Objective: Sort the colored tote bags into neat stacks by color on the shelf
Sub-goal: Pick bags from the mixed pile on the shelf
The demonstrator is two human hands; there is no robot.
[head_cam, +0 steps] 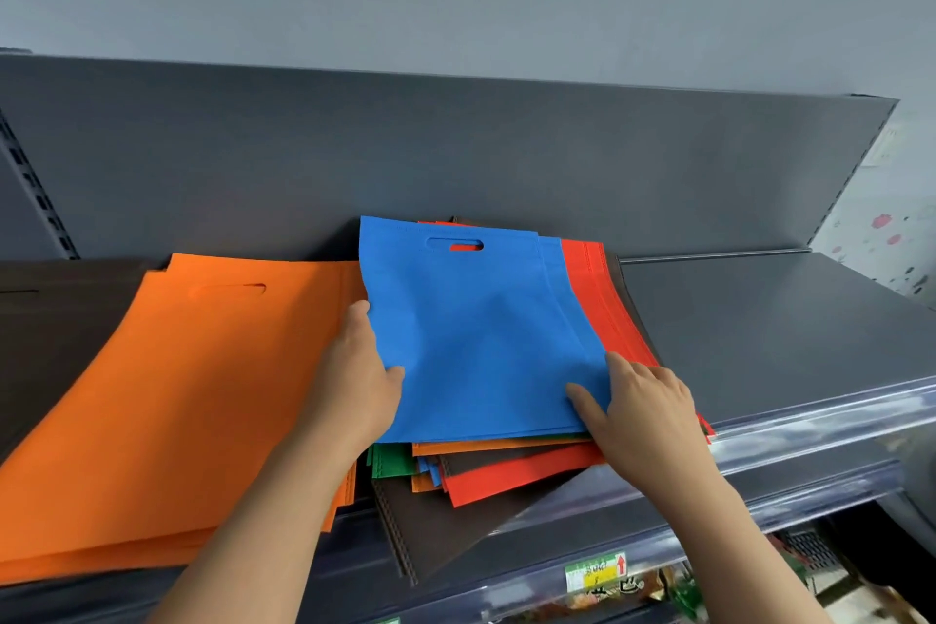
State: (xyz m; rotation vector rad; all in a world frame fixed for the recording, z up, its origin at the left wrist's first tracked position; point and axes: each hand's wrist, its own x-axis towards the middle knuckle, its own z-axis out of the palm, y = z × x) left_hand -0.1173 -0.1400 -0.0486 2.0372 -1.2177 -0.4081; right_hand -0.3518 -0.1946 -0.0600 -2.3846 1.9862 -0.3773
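Observation:
A blue tote bag [476, 329] lies on top of a mixed pile at the middle of the dark grey shelf [770, 319]. Under it show red bags [602, 299], an orange edge [486, 447], a green corner [392, 464] and a brown bag [456, 522]. My left hand [354, 370] pinches the blue bag's left edge, thumb on top. At the bag's lower right corner my right hand [643, 416] grips it, thumb on top and fingers beneath. A neat stack of orange bags [177, 395] sits to the left.
A brown stack [55, 329] lies at the far left, partly under the orange one. The shelf's right part is bare metal. A clear price rail [810, 426] runs along the front edge, with a yellow label [597, 573] and goods on the level below.

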